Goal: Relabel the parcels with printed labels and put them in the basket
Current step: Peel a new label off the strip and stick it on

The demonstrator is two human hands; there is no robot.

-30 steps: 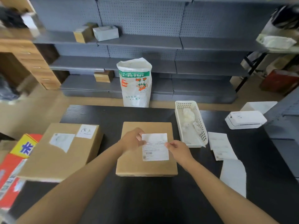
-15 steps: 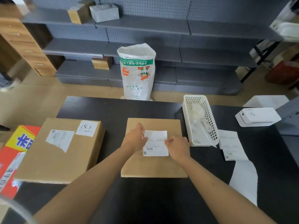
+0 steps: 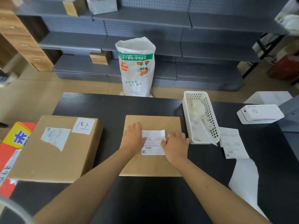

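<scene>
Now the label [image 3: 153,142] lies flat on the parcel [image 3: 152,145], at table [image 3: 113,107] centre, directly before the person. A second ago it was held by its side edges; since then both hands have closed in over it. The left hand [image 3: 133,139] presses the label's 9 o'clock edge, the right hand [image 3: 175,147] its 3 o'clock edge, fingers down on the paper. The label's 1 o'clock corner is a little raised. Judgement: sticking is nearly done; smoothing remains, then transfer. At 9 o'clock a larger box [image 3: 53,147] carries a torn label. At 2 o'clock stands a white basket [image 3: 208,110] holding crumpled scraps, with spare labels [image 3: 231,143] beside it and a printer [image 3: 260,113] beyond.
</scene>
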